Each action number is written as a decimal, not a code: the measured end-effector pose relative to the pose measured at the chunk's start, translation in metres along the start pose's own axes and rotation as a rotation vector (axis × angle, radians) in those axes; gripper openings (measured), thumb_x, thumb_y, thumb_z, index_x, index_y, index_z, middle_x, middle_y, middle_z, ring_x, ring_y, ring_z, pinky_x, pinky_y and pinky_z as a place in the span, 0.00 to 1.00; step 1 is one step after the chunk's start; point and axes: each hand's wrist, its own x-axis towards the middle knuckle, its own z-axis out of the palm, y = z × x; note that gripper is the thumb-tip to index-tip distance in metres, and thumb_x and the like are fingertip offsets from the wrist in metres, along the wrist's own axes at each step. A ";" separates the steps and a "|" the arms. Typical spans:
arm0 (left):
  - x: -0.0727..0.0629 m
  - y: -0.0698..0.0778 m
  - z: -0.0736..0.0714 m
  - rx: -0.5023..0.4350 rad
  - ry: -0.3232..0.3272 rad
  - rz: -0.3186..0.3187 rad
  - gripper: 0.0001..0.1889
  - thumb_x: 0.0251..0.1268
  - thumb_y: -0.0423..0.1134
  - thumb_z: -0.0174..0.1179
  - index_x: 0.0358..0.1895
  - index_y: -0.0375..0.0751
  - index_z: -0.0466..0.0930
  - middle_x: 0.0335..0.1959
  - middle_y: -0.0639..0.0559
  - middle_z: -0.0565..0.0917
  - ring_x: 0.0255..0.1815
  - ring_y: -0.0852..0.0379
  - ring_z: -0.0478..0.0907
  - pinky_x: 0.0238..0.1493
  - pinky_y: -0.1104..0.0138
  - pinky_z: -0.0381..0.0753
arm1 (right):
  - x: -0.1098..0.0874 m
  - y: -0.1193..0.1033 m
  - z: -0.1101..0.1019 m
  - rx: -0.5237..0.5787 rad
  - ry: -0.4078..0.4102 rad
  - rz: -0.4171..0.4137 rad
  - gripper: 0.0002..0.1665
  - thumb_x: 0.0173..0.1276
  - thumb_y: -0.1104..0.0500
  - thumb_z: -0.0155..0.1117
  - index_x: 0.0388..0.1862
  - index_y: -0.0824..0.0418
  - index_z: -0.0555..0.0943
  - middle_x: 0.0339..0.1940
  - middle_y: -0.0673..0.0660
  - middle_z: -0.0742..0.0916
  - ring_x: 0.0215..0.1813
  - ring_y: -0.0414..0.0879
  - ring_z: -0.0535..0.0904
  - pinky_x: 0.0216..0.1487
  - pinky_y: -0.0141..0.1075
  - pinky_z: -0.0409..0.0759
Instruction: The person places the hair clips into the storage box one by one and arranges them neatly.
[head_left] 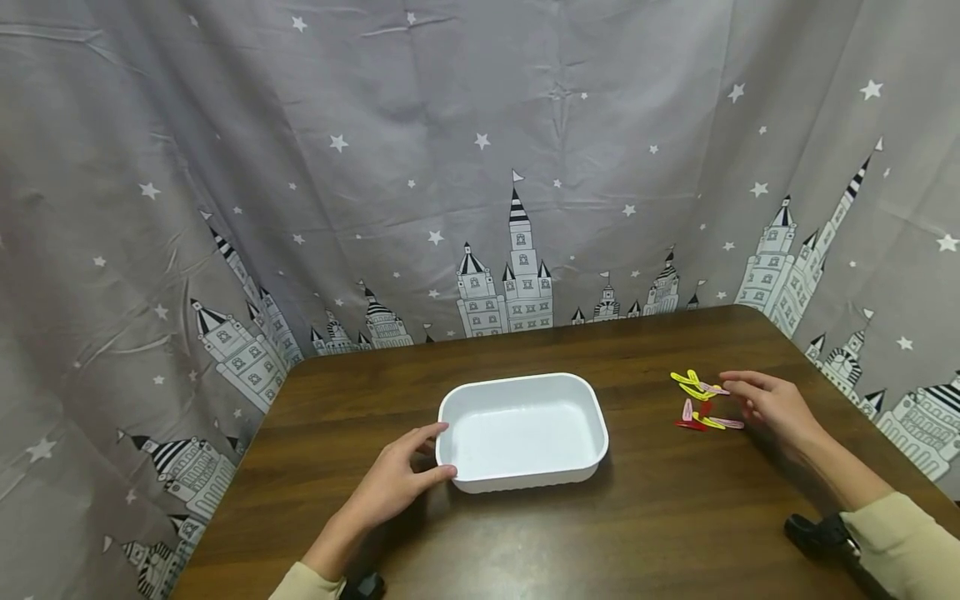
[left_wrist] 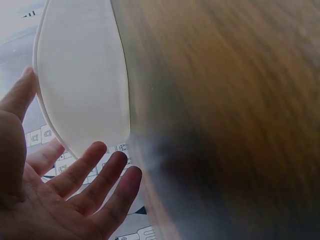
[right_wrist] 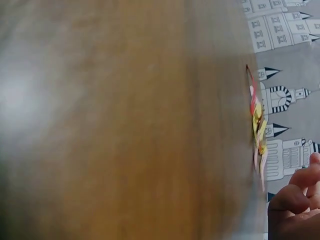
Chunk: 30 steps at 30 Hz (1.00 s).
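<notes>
A white rectangular tub (head_left: 517, 482) with rounded corners stands on the table. My left hand (head_left: 405, 462) is at its left end, fingers spread and mostly straight, with the thumb and index finger touching the rim; the left wrist view shows the other fingers (left_wrist: 100, 187) off the wall. To the right of the tub lies a loose pile of snap hair clips (head_left: 699, 386) in yellow, pink and red. My right hand (head_left: 772, 408) is at the right side of this pile, palm down, fingers loosely bent, fingertips close by a pink clip (head_left: 714, 388).
The brown wooden table (head_left: 637, 533) has its back edge against a grey curtain (head_left: 420, 167) printed with castles and stars. A dark strapped device (head_left: 821, 533) sits on the right wrist, and another (head_left: 363, 586) on the left.
</notes>
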 end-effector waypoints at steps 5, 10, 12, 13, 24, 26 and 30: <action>-0.001 0.001 0.001 -0.005 0.004 -0.019 0.36 0.58 0.47 0.74 0.69 0.43 0.73 0.49 0.49 0.84 0.46 0.51 0.84 0.50 0.53 0.83 | 0.000 0.004 -0.004 0.076 -0.022 0.060 0.09 0.74 0.49 0.64 0.35 0.32 0.85 0.16 0.41 0.70 0.18 0.37 0.63 0.20 0.37 0.62; -0.002 0.000 0.002 0.009 0.008 -0.039 0.36 0.58 0.49 0.74 0.70 0.44 0.73 0.46 0.50 0.85 0.44 0.52 0.84 0.48 0.57 0.82 | 0.001 0.011 -0.010 0.056 -0.028 0.098 0.07 0.71 0.48 0.67 0.35 0.32 0.87 0.15 0.38 0.69 0.16 0.35 0.62 0.19 0.35 0.64; -0.002 0.000 0.002 0.005 0.008 -0.046 0.36 0.57 0.50 0.74 0.69 0.45 0.73 0.45 0.50 0.85 0.43 0.54 0.85 0.46 0.59 0.82 | 0.001 0.013 -0.014 0.046 -0.037 0.103 0.05 0.71 0.47 0.67 0.37 0.33 0.88 0.15 0.37 0.70 0.16 0.34 0.62 0.19 0.35 0.64; -0.002 0.000 0.002 0.000 0.006 -0.050 0.36 0.57 0.50 0.74 0.69 0.45 0.73 0.45 0.50 0.86 0.42 0.54 0.85 0.46 0.60 0.82 | 0.000 0.014 -0.016 0.045 -0.044 0.105 0.05 0.70 0.48 0.68 0.38 0.34 0.88 0.15 0.38 0.70 0.16 0.35 0.62 0.18 0.36 0.63; -0.002 0.001 0.001 -0.026 -0.007 -0.037 0.35 0.58 0.49 0.74 0.68 0.43 0.73 0.46 0.46 0.85 0.43 0.52 0.85 0.46 0.53 0.84 | 0.001 0.025 -0.029 -0.093 -0.134 0.109 0.21 0.69 0.48 0.68 0.55 0.57 0.85 0.12 0.42 0.66 0.15 0.38 0.61 0.17 0.36 0.65; -0.002 0.001 0.001 -0.022 -0.010 -0.043 0.35 0.58 0.50 0.73 0.68 0.44 0.73 0.46 0.47 0.85 0.44 0.53 0.85 0.47 0.52 0.83 | 0.000 0.024 -0.030 -0.116 -0.156 0.109 0.28 0.69 0.49 0.68 0.60 0.67 0.80 0.12 0.42 0.65 0.15 0.37 0.60 0.17 0.36 0.65; -0.002 0.001 0.001 -0.018 -0.011 -0.045 0.35 0.59 0.51 0.73 0.69 0.46 0.73 0.47 0.47 0.85 0.44 0.53 0.85 0.48 0.52 0.83 | -0.001 0.024 -0.031 -0.148 -0.196 0.091 0.32 0.69 0.51 0.68 0.62 0.73 0.76 0.12 0.42 0.64 0.14 0.36 0.58 0.16 0.34 0.64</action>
